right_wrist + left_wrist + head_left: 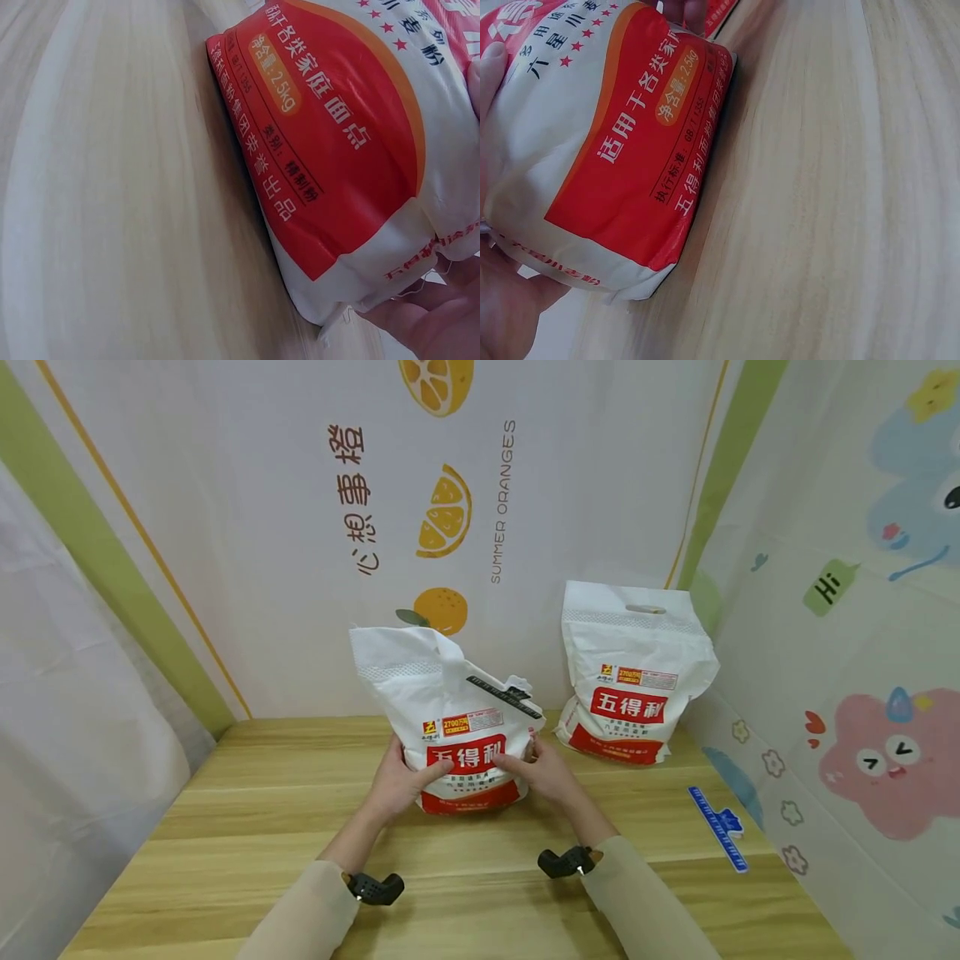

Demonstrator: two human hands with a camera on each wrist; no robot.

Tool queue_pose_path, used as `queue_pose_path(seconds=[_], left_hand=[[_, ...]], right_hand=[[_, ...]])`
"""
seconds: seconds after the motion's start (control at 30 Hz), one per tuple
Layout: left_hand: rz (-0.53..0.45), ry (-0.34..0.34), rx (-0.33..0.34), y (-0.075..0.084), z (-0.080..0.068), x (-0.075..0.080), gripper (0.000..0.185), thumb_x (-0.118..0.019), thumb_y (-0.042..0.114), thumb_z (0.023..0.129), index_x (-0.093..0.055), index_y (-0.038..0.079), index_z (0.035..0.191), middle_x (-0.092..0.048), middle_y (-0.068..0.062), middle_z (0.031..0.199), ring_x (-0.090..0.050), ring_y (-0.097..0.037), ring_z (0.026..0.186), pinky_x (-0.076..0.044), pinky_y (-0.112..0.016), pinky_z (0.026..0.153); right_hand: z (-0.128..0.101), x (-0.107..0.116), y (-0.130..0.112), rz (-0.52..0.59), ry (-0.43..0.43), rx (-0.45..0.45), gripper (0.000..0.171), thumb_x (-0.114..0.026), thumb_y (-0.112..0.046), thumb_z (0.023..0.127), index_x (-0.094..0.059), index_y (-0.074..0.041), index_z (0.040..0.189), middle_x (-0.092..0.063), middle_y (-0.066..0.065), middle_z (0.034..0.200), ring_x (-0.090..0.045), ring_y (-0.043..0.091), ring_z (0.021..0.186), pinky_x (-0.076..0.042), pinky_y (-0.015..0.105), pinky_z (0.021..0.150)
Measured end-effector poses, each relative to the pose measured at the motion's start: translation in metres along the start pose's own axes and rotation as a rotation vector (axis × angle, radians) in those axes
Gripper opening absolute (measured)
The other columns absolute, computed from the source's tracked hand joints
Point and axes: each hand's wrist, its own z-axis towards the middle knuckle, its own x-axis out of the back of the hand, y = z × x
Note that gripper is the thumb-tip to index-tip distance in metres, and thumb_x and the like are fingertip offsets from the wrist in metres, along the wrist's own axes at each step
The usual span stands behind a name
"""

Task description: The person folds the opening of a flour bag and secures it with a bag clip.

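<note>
A white and red flour bag (465,756) stands near the middle of the table, its top left corner sticking up and its top right folded over. A dark sealing clip (498,697) lies slantwise across that folded part. My left hand (399,781) grips the bag's left side, thumb on the front label. Opposite it, my right hand (551,770) holds the right side, its thumb also on the front. Both wrist views show the red lower front close up, with the bag's base at the tabletop. The fingers behind the bag are partly hidden.
A second flour bag (630,693), with a handle slot at its top, stands at the back right. A blue sealing clip (720,828) lies on the wooden table (285,827) near the right edge. Printed curtains (277,527) hang behind and at both sides.
</note>
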Motion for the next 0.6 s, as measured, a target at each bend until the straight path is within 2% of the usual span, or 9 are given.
queue_pose_path(seconds=[0.37,0.6], left_hand=[[0.021,0.049,0.003,0.001,-0.008,0.008,0.079,-0.089,0.027,0.095,-0.04,0.02,0.157,-0.066,-0.011,0.146,-0.07,-0.027,0.128,-0.06,-0.042,0.105],[0.025,0.057,0.011,0.0,-0.014,0.015,0.08,-0.089,0.028,0.095,-0.039,0.023,0.157,-0.064,-0.01,0.148,-0.068,-0.031,0.131,-0.06,-0.047,0.108]], right_hand=[[0.01,-0.006,-0.002,-0.014,-0.038,0.017,0.077,-0.085,-0.061,0.091,-0.061,-0.022,0.153,-0.071,0.009,0.146,-0.062,0.036,0.141,-0.049,0.061,0.12],[0.015,-0.013,-0.005,0.023,-0.086,0.027,0.074,-0.086,-0.058,0.092,-0.061,-0.021,0.151,-0.072,0.007,0.143,-0.066,0.03,0.136,-0.052,0.058,0.118]])
